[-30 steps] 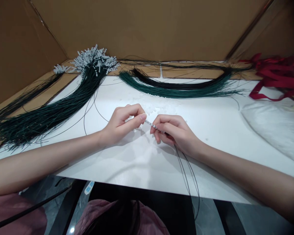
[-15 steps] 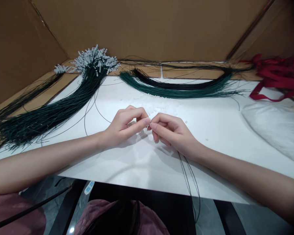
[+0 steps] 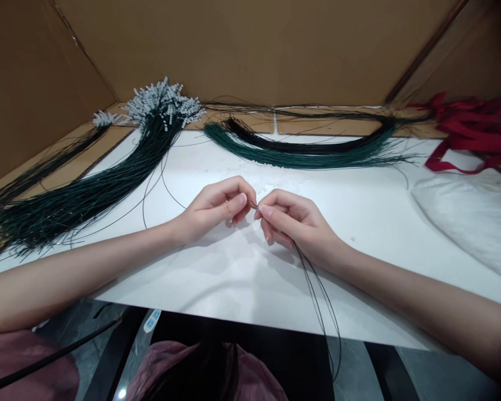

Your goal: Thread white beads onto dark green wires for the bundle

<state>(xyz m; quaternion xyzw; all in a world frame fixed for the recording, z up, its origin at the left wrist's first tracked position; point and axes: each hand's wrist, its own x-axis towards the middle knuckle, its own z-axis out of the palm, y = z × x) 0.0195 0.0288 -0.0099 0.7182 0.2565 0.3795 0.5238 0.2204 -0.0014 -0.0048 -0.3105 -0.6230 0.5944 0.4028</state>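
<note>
Over the white board, my right hand point(image 3: 294, 217) pinches the ends of thin dark wires point(image 3: 313, 273) between thumb and forefinger. The wires run below that hand and loop down past the board's front edge. Short tips poke out of the pinch to the left, with a small pale bit at the fingertips too tiny to name. Close beside them is my left hand point(image 3: 217, 203), fingers curled and thumb drawn back from the forefinger tip. That forefinger reaches the wire tips; I see nothing gripped in the left hand.
At left lies a big bundle of dark green wires point(image 3: 104, 189) with white beaded ends point(image 3: 162, 103). Green and black wire bundles point(image 3: 309, 147) curve along the back. Red ribbon point(image 3: 476, 131) and a clear plastic bag point(image 3: 476, 217) are at right. Cardboard walls point(image 3: 250, 50) enclose the board.
My left thumb has moved back from the fingertips, where both hands met before. The wire tips now show between the hands. My right hand has shifted slightly and still pinches.
</note>
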